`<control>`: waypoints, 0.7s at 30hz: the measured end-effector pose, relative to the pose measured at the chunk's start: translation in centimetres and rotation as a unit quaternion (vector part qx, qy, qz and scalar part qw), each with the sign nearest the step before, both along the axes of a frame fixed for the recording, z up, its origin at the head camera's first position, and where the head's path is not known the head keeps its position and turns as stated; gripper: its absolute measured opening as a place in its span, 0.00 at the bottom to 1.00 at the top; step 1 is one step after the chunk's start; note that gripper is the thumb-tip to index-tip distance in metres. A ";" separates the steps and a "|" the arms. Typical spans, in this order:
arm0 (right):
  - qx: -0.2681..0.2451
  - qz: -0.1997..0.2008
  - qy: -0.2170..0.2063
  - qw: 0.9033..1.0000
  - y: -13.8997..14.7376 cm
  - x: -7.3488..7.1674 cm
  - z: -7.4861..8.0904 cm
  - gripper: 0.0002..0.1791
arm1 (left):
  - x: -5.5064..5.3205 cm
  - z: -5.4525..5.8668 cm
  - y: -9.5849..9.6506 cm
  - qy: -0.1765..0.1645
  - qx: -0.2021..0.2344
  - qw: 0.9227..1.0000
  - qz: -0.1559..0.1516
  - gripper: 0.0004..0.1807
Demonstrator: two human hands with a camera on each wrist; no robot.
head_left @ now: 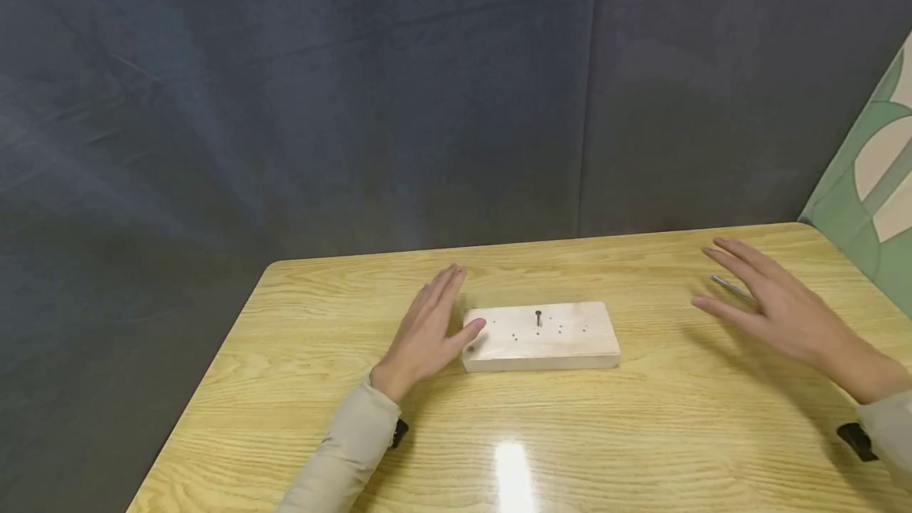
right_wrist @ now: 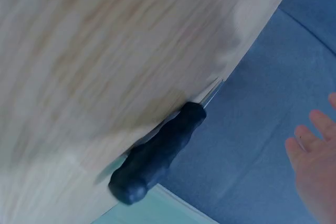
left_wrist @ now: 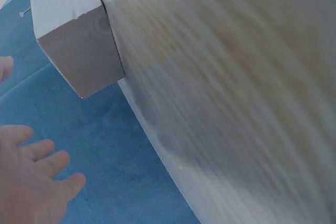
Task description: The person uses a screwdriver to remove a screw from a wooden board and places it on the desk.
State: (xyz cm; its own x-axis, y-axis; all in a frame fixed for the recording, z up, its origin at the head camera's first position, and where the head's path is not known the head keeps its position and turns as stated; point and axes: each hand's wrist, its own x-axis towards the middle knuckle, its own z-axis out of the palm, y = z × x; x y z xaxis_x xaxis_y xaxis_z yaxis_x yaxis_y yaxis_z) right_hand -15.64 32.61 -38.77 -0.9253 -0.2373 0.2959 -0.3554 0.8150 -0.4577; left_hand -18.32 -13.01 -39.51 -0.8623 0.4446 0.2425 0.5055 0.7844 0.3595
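Note:
A pale wooden block (head_left: 541, 351) with several small holes lies on the table. One screw (head_left: 538, 317) stands up from its top, and the left wrist view shows the head of this screw (left_wrist: 24, 12) too. My left hand (head_left: 427, 331) is by the block's left end, fingers extended, and it holds nothing. In the left wrist view a gap separates that hand from the block (left_wrist: 79, 51). At the right, my right hand (head_left: 791, 311) hovers with spread fingers over a screwdriver (right_wrist: 157, 153). This tool has a black handle and a metal shaft (head_left: 731, 286).
The wood-grain table (head_left: 285, 386) ends at a dark blue curtain (head_left: 427, 101) behind and to the left. A green and beige patterned panel (head_left: 883, 180) borders the table's right side. Bright glare lies on the front of the tabletop.

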 end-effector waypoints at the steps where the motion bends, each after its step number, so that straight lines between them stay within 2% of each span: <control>1: -0.002 -0.001 -0.002 1.000 0.2 0.1 -0.1 0.45 | 0.0 0.0 0.0 -0.003 -0.001 1.000 -0.003 0.43; 6: -0.005 -0.002 -0.006 1.000 1.1 0.4 -0.3 0.44 | 0.2 0.1 0.1 -0.021 -0.011 1.000 -0.021 0.44; 10: -0.005 -0.002 -0.015 1.000 1.8 0.6 -0.5 0.42 | 0.4 0.1 0.2 -0.052 -0.013 0.998 -0.035 0.43; 15: -0.009 -0.010 -0.024 1.000 3.0 0.8 -0.7 0.41 | 0.6 0.1 0.2 -0.081 -0.001 0.996 -0.045 0.42; 21: 0.002 -0.028 -0.025 0.999 4.1 1.0 -1.2 0.37 | 0.7 0.0 0.1 -0.098 0.013 0.994 -0.055 0.41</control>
